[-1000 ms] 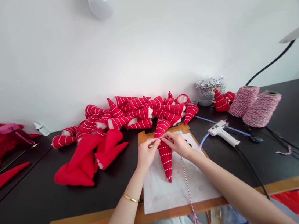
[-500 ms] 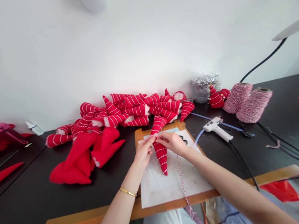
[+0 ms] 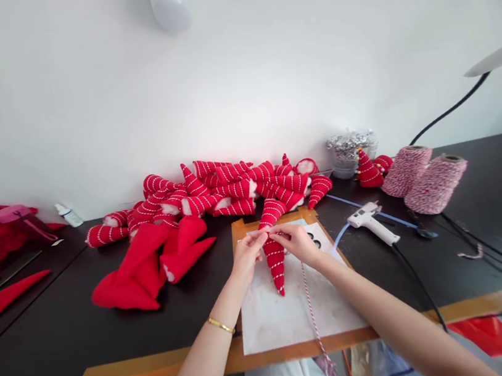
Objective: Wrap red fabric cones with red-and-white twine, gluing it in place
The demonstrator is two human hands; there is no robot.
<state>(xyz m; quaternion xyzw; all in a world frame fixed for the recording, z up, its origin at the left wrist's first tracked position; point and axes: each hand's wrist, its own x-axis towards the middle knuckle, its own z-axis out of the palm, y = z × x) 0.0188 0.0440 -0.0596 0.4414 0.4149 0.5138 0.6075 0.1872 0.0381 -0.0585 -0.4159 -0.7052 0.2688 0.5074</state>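
Note:
A stuffed red felt cone (image 3: 277, 265), wound with thin white-flecked lines, lies over the paper with its tip toward me. My left hand (image 3: 247, 253) pinches it near its middle, thumb and fingers closed. Beside it, my right hand (image 3: 296, 241) is closed too, its fingertips pressed together against the cone and almost touching the left ones. Red-and-white twine (image 3: 310, 304) comes out below my right hand and hangs over the table's front edge. The exact spot between the fingertips is too small to make out.
Behind lies a heap of striped cones (image 3: 232, 189); plain red cones (image 3: 127, 274) lie left. At right are a white glue gun (image 3: 370, 221) with its cord, two twine spools (image 3: 437, 183) and a tub of silver tinsel (image 3: 344, 156). White paper (image 3: 271, 328) covers the work spot.
The whole view has shifted slightly, so everything sits a little further right. Both hands stay at the same part of the cone, fingertips still together.

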